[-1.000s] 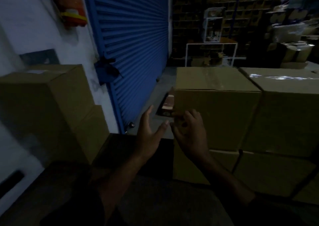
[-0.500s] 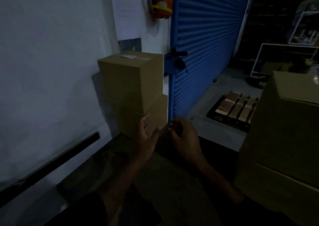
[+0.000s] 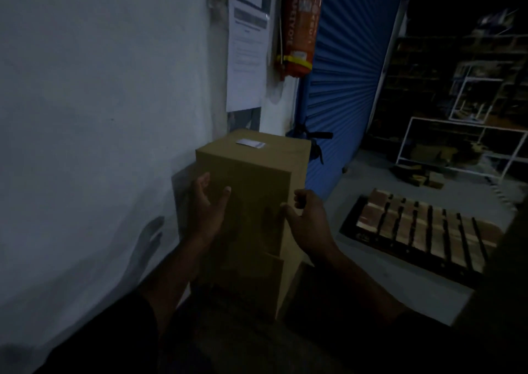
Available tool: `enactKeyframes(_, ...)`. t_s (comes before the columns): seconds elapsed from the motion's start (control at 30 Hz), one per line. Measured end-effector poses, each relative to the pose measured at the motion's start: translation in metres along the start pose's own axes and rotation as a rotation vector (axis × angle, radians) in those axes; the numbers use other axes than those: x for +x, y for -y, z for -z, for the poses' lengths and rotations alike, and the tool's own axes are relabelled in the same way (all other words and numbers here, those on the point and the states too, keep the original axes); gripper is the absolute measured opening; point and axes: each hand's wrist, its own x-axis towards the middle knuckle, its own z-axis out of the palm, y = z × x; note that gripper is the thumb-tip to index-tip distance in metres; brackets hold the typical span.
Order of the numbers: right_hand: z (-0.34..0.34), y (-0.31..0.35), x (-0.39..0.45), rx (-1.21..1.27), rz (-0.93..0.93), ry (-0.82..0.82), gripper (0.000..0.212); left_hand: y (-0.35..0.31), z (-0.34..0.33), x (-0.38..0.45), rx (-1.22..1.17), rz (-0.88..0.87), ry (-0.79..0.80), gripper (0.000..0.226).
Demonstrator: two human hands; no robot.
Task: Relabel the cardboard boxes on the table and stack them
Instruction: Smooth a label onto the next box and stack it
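Cardboard box stacked on another, left hand and right hand flanking it, fingers spread apart.

Red fire extinguisher on white wall, paper notice, blue roller shutter, floor tray

Hemmed on the left by the white wall, close beside the stacked cardboard boxes. Open floor to the right, before the blue shutter. Farther right, blocked low by a dark tray of packets.
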Motion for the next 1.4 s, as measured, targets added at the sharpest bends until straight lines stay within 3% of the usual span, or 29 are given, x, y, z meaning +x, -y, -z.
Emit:
enactKeyframes(0.17, -0.026, 0.006, 0.059, 0.025, -0.092, -0.179, 0.091, -0.002, 0.003, 0.085, -0.024, -0.019, -0.075, 0.079)
enactKeyframes(0.2, -0.028, 0.007, 0.068, 0.048, -0.122, -0.183, 0.09, -0.001, 0.003, 0.096, -0.032, -0.003, -0.075, 0.079)
enactKeyframes(0.33, -0.028, 0.028, 0.083, 0.143, -0.193, -0.095, 0.046, 0.002, -0.007, 0.125, -0.085, 0.132, 0.001, 0.072)
enactKeyframes(0.47, -0.032, 0.028, 0.084, 0.213, -0.221, -0.05, 0.032, -0.013, -0.011, 0.117, 0.037, 0.226, 0.086, 0.07)
enactKeyframes(0.57, -0.026, 0.029, 0.074, 0.273, -0.205, -0.05, 0.019, -0.008, -0.013, 0.114, -0.029, 0.239, 0.065, 0.072)
enactKeyframes(0.67, -0.008, 0.037, 0.057, 0.33, -0.191, -0.079, 0.02, -0.01, -0.013, 0.101, -0.101, 0.225, 0.072, 0.072)
enactKeyframes(0.87, 0.068, 0.055, -0.013, 0.348, -0.144, -0.159, 0.011, -0.049, -0.013, 0.031, -0.211, 0.13, 0.129, 0.061)
enactKeyframes(1.03, 0.135, 0.048, -0.099, 0.372, -0.181, -0.273, 0.04, -0.079, -0.019, -0.064, -0.239, 0.061, 0.211, 0.052)
enactKeyframes(1.1, 0.157, 0.039, -0.139, 0.342, -0.209, -0.293, 0.042, -0.084, -0.024, -0.1, -0.216, 0.067, 0.256, 0.05)
enactKeyframes(1.2, 0.186, 0.029, -0.199, 0.365, -0.259, -0.349, 0.068, -0.093, -0.03, -0.156, -0.209, 0.059, 0.315, 0.048)
enactKeyframes(1.4, 0.244, 0.003, -0.32, 0.427, -0.409, -0.48, 0.053, -0.096, -0.038, -0.281, -0.216, 0.089, 0.49, 0.053)
